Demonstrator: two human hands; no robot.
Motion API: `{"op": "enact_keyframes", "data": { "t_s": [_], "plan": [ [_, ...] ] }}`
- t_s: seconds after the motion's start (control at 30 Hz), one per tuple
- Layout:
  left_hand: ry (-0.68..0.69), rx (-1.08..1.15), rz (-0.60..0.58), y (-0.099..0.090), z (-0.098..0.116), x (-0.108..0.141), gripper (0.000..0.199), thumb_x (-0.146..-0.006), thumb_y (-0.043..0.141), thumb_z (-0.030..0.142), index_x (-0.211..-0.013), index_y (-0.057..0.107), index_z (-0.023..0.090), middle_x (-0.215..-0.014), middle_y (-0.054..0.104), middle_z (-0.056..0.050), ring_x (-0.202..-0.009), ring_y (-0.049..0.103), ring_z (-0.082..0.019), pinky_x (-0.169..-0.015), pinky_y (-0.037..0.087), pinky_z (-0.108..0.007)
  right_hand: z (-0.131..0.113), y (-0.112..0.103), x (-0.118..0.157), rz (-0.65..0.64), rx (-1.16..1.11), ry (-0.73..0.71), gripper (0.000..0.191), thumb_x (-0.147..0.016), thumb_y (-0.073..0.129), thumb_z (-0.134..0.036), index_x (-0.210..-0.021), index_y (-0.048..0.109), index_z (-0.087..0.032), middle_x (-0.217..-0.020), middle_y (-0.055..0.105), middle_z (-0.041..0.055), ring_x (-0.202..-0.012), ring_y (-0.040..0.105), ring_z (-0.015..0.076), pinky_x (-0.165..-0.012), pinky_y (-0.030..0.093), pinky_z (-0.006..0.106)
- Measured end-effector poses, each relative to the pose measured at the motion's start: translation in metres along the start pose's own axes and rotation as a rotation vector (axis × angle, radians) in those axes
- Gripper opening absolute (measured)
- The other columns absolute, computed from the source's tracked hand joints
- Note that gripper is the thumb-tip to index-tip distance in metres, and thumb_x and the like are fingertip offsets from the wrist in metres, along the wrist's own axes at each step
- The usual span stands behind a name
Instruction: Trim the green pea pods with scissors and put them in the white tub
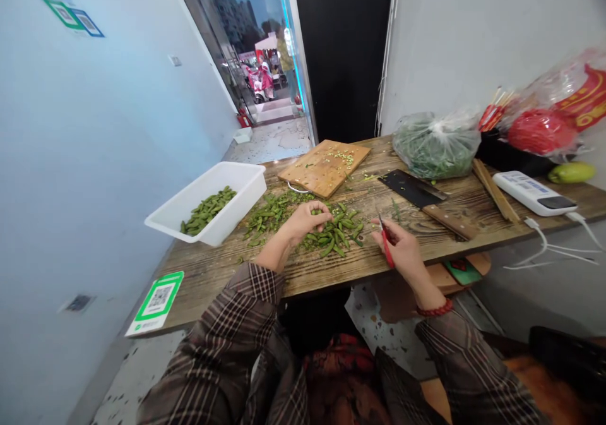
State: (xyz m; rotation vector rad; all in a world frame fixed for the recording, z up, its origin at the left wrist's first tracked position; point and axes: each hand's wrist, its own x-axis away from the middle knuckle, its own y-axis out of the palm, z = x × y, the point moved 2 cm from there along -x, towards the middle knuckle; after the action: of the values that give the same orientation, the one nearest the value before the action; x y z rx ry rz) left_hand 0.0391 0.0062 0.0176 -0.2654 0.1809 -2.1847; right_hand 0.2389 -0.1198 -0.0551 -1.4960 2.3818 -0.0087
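Note:
My left hand [307, 220] is just over a heap of green edamame pods [337, 234], its thumb and fingers pinched together. What lies between those fingertips is too small to make out. To the right of the heap, my right hand [401, 248] is closed round a pair of red-handled scissors [386, 245], their tips pointing away from me. More pods and trimmings spread across the wooden table [303, 276] to the left of the heap. A white plastic tub [239, 207] on the left holds further pods.
Behind the heap lies a cutting board [315, 169] with small green bits. A dark-bladed cleaver [411, 188] rests to its right. Beyond are a bag of greens [438, 147], wooden strips [495, 191] and a white power bank [534, 192] with cables. A QR-code card [158, 302] lies at the left corner.

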Motion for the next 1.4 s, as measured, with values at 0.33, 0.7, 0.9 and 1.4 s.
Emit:
{"op": "enact_keyframes", "data": {
  "t_s": [0.33, 0.7, 0.9, 1.4],
  "plan": [
    [0.100, 0.031, 0.067, 0.028, 0.011, 0.024, 0.029, -0.061, 0.079, 0.034, -0.076, 0.064, 0.014, -0.060, 0.057, 0.003, -0.043, 0.046, -0.005, -0.045, 0.033, -0.018, -0.027, 0.025, 0.008, -0.211, 0.214, -0.170, 0.052, -0.074, 0.069, -0.049, -0.114, 0.066, -0.017, -0.074, 0.061, 0.0017, -0.060, 0.052, 0.0134, -0.058, 0.046, 0.027],
    [0.088, 0.057, 0.048, 0.041, 0.007, 0.033, 0.025, -0.065, 0.075, 0.034, -0.076, 0.065, 0.015, -0.049, 0.051, 0.005, -0.039, 0.039, -0.006, -0.044, 0.028, -0.020, -0.033, 0.025, 0.007, -0.173, 0.202, -0.169, 0.045, -0.078, 0.063, -0.047, -0.110, 0.067, -0.016, -0.080, 0.068, 0.0051, -0.068, 0.059, 0.0171, -0.063, 0.049, 0.029],
    [0.260, -0.071, 0.140, 0.034, 0.013, 0.028, 0.010, -0.061, 0.077, 0.022, -0.067, 0.070, 0.017, -0.068, 0.061, -0.001, -0.064, 0.053, -0.012, -0.062, 0.040, -0.022, -0.026, 0.020, 0.008, -0.224, 0.275, -0.192, 0.040, -0.079, 0.063, -0.048, -0.104, 0.070, -0.018, -0.073, 0.067, 0.0027, -0.065, 0.058, 0.0167, -0.061, 0.048, 0.027],
    [-0.025, 0.572, 0.086, 0.038, 0.003, 0.027, 0.034, -0.060, 0.081, 0.031, -0.078, 0.056, 0.016, -0.055, 0.051, 0.005, -0.044, 0.045, -0.005, -0.038, 0.020, -0.015, -0.023, 0.022, 0.016, -0.137, 0.225, -0.233, 0.046, -0.078, 0.067, -0.046, -0.115, 0.064, -0.018, -0.079, 0.063, 0.0041, -0.065, 0.056, 0.0157, -0.062, 0.049, 0.029]
  ]
}}
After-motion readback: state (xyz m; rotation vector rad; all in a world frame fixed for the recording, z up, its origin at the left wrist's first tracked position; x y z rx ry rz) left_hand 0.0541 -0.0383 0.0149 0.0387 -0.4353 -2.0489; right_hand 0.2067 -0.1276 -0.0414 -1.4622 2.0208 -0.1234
